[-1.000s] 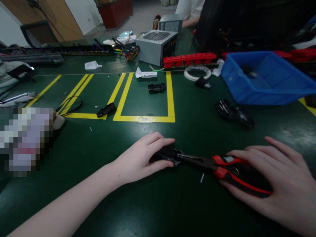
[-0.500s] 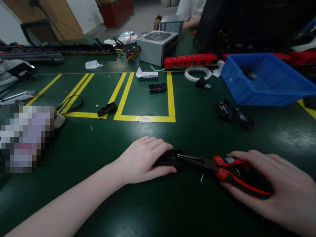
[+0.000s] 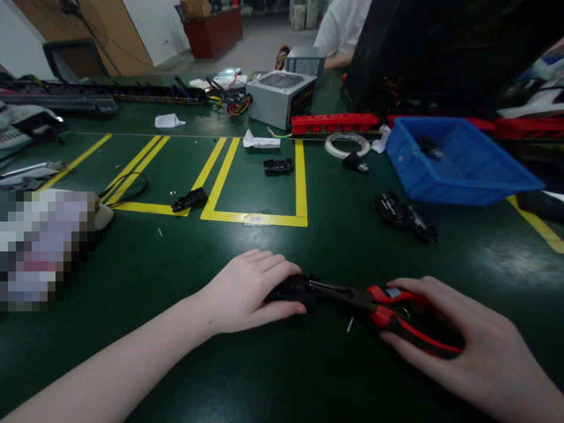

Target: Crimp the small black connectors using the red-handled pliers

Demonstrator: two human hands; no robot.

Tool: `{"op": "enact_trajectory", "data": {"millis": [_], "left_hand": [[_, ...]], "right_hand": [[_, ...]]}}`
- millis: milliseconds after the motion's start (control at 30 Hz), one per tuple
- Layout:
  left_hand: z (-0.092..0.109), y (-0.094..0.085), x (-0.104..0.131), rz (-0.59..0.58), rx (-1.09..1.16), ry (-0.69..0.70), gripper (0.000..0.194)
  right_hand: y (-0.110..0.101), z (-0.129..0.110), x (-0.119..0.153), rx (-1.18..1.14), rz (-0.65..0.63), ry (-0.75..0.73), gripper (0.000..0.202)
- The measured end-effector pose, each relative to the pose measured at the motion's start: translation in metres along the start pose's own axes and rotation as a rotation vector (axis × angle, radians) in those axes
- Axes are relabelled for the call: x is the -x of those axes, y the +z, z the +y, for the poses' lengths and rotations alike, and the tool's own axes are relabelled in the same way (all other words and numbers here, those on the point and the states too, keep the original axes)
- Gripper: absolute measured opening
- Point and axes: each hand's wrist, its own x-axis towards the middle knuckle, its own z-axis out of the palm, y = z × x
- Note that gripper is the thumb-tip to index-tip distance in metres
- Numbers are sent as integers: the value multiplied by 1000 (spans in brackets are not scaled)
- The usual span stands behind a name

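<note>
My left hand [image 3: 255, 291] is wrapped over a small black plastic part [image 3: 293, 289], pressing it to the green table; much of the part lies hidden under the palm and fingers. From the other side my right hand [image 3: 467, 341] grips red-and-black needle-nose pliers [image 3: 381, 305] by the handles. Their long jaws reach left and touch the right end of the black part. Whether the tips pinch something there is too small to tell. A thin pale sliver [image 3: 350, 324] lies on the table just below the jaws.
Similar black parts [image 3: 278, 166] lie farther back, others [image 3: 406, 217] at right by a blue bin [image 3: 462, 161]. A tape roll [image 3: 347, 145], red strip [image 3: 335, 123] and grey power supply [image 3: 279, 97] stand behind. A person in a white sleeve [image 3: 337, 26] sits across. Yellow tape marks the table.
The view has tilted and shifted slightly, so most things sit a little lower in it. Both hands keep their holds, and the pliers' tips stay at the black part.
</note>
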Motion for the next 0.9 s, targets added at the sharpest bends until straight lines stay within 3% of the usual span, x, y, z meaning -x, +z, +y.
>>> {"op": "enact_trajectory", "data": {"millis": [667,900], "left_hand": [[1,-2,3,-11,4,20,47],[3,-5,3,-13,81,-28,41]], "right_hand": [[0,-9,6,-38,22,-14,47],[-2,-12,4,-59,14,-26,45]]}}
